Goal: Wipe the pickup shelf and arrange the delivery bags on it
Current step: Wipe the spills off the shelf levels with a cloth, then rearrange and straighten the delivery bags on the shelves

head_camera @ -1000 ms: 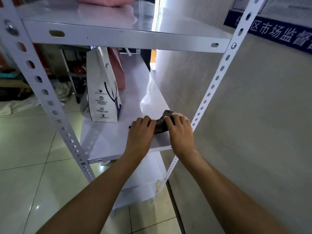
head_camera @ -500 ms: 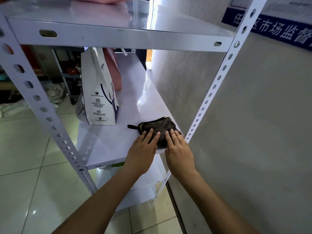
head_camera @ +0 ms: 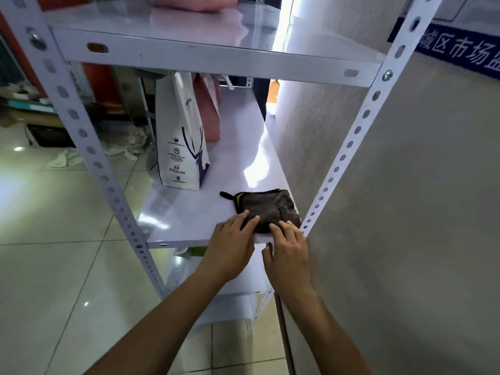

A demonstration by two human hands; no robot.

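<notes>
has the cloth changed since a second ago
Yes. The cloth was bunched between both hands; now it lies spread flat on the shelf, beside the right front post.

I'm seeing a dark brown cloth (head_camera: 267,209) edged in yellow and black — lying on the white shelf (head_camera: 189,215); the white bag (head_camera: 181,142), centre frame, is showing a navy deer print.
</notes>
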